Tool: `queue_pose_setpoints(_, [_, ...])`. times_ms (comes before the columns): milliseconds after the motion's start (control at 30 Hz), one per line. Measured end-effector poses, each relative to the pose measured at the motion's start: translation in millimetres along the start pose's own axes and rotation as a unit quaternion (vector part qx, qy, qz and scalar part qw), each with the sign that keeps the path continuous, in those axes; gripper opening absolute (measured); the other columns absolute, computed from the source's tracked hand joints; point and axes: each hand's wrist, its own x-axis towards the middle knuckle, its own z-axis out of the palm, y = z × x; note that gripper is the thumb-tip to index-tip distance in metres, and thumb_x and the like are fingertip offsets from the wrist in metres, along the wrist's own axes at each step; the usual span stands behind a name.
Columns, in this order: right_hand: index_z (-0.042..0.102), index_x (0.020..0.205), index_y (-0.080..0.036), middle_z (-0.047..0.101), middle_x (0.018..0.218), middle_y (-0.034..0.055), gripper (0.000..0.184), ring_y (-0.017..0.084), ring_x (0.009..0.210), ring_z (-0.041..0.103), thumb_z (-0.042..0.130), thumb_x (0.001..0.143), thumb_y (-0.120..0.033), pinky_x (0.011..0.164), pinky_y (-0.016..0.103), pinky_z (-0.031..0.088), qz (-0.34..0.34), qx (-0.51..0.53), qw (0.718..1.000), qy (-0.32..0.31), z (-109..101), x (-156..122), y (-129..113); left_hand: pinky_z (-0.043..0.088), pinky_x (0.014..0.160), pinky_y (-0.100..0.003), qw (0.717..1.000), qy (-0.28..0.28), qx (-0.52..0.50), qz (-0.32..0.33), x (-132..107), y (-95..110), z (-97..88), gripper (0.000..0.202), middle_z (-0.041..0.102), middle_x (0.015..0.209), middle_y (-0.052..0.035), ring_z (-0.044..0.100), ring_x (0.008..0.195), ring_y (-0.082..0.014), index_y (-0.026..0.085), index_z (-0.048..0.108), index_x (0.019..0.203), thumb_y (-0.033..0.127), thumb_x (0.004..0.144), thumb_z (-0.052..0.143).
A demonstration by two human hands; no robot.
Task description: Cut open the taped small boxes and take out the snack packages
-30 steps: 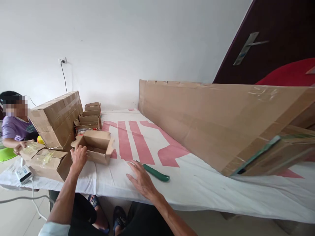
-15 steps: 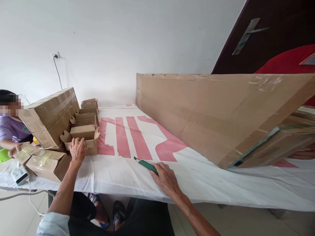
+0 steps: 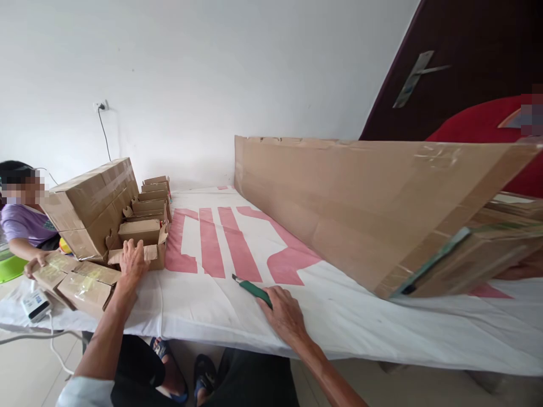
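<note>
My left hand (image 3: 134,263) is bent over the front flap of a small open cardboard box (image 3: 158,256), its fingers curled on the flap. The box stands nearest me in a row of similar open boxes (image 3: 151,195). In my right hand (image 3: 285,315) is a green utility knife (image 3: 255,291), its blade end pointing left and away from me, just above or on the white cloth; I cannot tell which. Left of my left hand lie two small taped boxes (image 3: 87,282).
Stacked closed boxes (image 3: 91,195) stand at the left. A co-worker's hand (image 3: 37,263) touches the taped boxes, near a white device (image 3: 37,305) with a cable. A large cardboard panel (image 3: 331,203) runs along the right, with a person in red (image 3: 470,121) behind it.
The near box's front flap has tipped inward under my left hand. At the left, the taped boxes have shifted slightly right with the co-worker's hand. My right hand keeps the knife nearly still.
</note>
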Motion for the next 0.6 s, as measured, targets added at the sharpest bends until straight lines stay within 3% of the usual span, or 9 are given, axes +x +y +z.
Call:
queue_pose_setpoints(100, [0.068, 0.113, -0.021, 0.073, 0.109, 0.0116, 0.02, 0.032, 0.107, 0.064, 0.055, 0.103, -0.032, 0.088, 0.042, 0.046, 0.003, 0.006, 1.0, -0.005, 0.7, -1.0, 2.9, 0.047, 0.117, -0.047, 0.997, 0.034, -0.042, 0.046, -23.1, -43.3, -28.4, 0.047, 0.062, 0.15, -0.0158, 0.054, 0.143, -0.0349, 0.023, 0.066, 0.14, 0.041, 0.096, 0.067])
queue_pose_setpoints(167, [0.069, 0.113, -0.021, 0.073, 0.11, 0.0124, 0.021, 0.033, 0.106, 0.064, 0.055, 0.102, -0.032, 0.088, 0.043, 0.047, 0.004, 0.005, 1.0, -0.009, 1.0, -1.4, 4.6, 0.047, 0.116, -0.045, 0.997, 0.009, -0.069, 0.028, -38.8, -78.4, -42.6, 0.044, 0.07, 0.139, -0.0126, 0.063, 0.132, -0.0326, 0.024, 0.069, 0.134, 0.047, 0.097, 0.064])
queue_pose_setpoints(233, [0.069, 0.113, -0.02, 0.073, 0.109, 0.013, 0.022, 0.033, 0.105, 0.064, 0.056, 0.102, -0.033, 0.088, 0.044, 0.047, 0.0, 0.005, 1.0, -0.01, 1.6, -1.6, 6.0, 0.044, 0.119, -0.048, 0.996, -0.034, -0.078, 0.013, -55.3, -104.4, -47.0, 0.049, 0.068, 0.145, -0.014, 0.061, 0.137, -0.0335, 0.022, 0.068, 0.138, 0.049, 0.097, 0.063])
queue_pose_setpoints(300, [0.069, 0.114, -0.02, 0.073, 0.108, 0.013, 0.022, 0.033, 0.105, 0.065, 0.056, 0.102, -0.033, 0.088, 0.044, 0.047, -0.004, 0.008, 1.0, -0.01, 2.8, -1.8, 7.5, 0.042, 0.121, -0.051, 0.994, -0.075, -0.074, 0.015, -71.9, -113.7, -41.5, 0.048, 0.064, 0.154, -0.0134, 0.056, 0.144, -0.0339, 0.024, 0.067, 0.14, 0.048, 0.099, 0.061])
queue_pose_setpoints(367, [0.069, 0.113, -0.02, 0.074, 0.107, 0.0132, 0.023, 0.033, 0.106, 0.066, 0.054, 0.102, -0.033, 0.088, 0.043, 0.047, -0.007, 0.011, 1.0, -0.005, 4.7, -2.3, 9.1, 0.039, 0.123, -0.052, 0.995, -0.078, -0.063, 0.02, -87.1, -105.9, -30.7, 0.044, 0.06, 0.159, -0.0118, 0.052, 0.148, -0.0329, 0.027, 0.067, 0.14, 0.045, 0.101, 0.058])
queue_pose_setpoints(433, [0.069, 0.113, -0.019, 0.074, 0.107, 0.014, 0.024, 0.034, 0.106, 0.066, 0.052, 0.102, -0.033, 0.088, 0.044, 0.048, -0.011, 0.011, 1.0, 0.003, 6.8, -2.9, 10.6, 0.036, 0.125, -0.052, 0.998, -0.046, -0.051, 0.014, -99.5, -84.6, -19.9, 0.042, 0.058, 0.161, -0.0123, 0.048, 0.151, -0.0322, 0.028, 0.068, 0.14, 0.043, 0.102, 0.057])
queue_pose_setpoints(600, [0.069, 0.108, -0.021, 0.074, 0.105, 0.014, 0.025, 0.034, 0.1, 0.065, 0.049, 0.101, -0.035, 0.085, 0.045, 0.048, -0.004, 0.004, 1.0, 0.007, 7.9, -4.5, 12.0, 0.035, 0.122, -0.06, 0.999, -0.003, -0.042, -0.019, -122.4, 3.4, -1.5, 0.048, 0.057, 0.159, -0.0204, 0.045, 0.152, -0.0418, 0.021, 0.069, 0.141, 0.047, 0.102, 0.059])
